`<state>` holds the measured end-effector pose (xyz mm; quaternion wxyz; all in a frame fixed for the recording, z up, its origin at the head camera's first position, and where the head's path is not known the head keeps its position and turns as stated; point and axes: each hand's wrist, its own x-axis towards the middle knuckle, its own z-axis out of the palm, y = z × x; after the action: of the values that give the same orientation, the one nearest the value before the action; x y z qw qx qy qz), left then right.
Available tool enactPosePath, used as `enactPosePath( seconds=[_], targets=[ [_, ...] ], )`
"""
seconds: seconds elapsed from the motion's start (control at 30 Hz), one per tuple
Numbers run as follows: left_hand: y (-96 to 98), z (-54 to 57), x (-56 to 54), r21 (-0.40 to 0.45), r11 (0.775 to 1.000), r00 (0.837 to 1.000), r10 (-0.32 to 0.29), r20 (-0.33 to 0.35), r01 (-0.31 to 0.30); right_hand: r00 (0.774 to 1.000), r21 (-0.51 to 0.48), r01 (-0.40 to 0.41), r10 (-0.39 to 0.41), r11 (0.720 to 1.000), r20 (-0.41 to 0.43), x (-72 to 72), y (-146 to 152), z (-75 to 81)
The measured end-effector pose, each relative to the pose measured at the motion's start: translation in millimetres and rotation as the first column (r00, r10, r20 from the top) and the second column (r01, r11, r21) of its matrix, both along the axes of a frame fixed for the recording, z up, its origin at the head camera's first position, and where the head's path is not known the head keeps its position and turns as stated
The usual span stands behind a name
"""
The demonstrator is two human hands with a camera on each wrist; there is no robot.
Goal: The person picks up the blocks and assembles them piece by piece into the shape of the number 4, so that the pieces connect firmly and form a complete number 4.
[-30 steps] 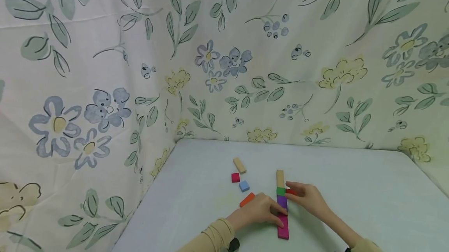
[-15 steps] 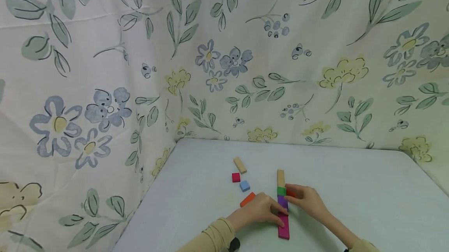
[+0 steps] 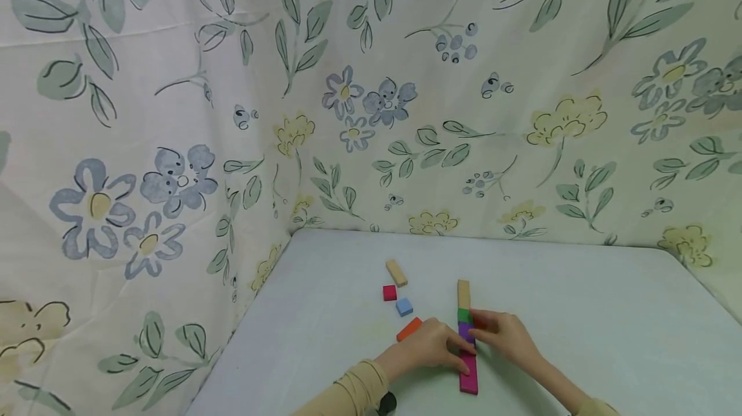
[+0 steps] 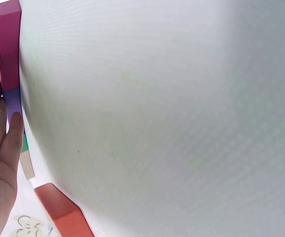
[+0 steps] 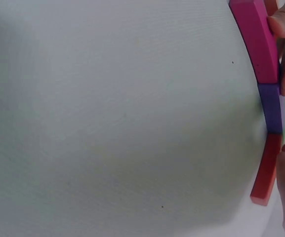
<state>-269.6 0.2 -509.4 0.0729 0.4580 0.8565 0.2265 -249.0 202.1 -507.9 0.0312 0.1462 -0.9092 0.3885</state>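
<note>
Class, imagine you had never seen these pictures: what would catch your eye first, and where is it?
Probably the floral cloth, filling the background behind the white table. Next, the row of coloured blocks near the table's front, where the left hand grips the magenta block and the right hand pinches a red block against the row's right side. Left of it lies a small blue block.

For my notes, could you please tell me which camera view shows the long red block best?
The right wrist view: there the long red block shows almost whole, its long side and one end visible. In the head view, the right hand hides most of it; the left wrist view does not show it.
</note>
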Motion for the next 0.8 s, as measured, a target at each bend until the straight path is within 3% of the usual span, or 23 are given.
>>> enactPosePath(
  seconds=[0.13, 0.53, 0.8],
  targets=[
    [-0.1, 1.8, 1.1, 0.008, 1.000, 1.000, -0.010, 0.002, 0.010, 1.000, 0.010, -0.002, 0.002, 1.000, -0.015, 1.0, -0.5, -3.5],
    [-0.8, 5.9, 2.3, 0.011, 1.000, 1.000, -0.010, -0.015, 0.011, 0.991, 0.127, 0.093, -0.080, 0.987, -0.103, 6.9, -7.3, -6.6],
    [-0.3, 6.6, 3.8, 0.004, 1.000, 1.000, 0.005, 0.002, -0.005, 0.985, 0.138, 0.090, -0.068, 0.986, -0.156, 10.0, -8.8, -8.1]
  ],
)
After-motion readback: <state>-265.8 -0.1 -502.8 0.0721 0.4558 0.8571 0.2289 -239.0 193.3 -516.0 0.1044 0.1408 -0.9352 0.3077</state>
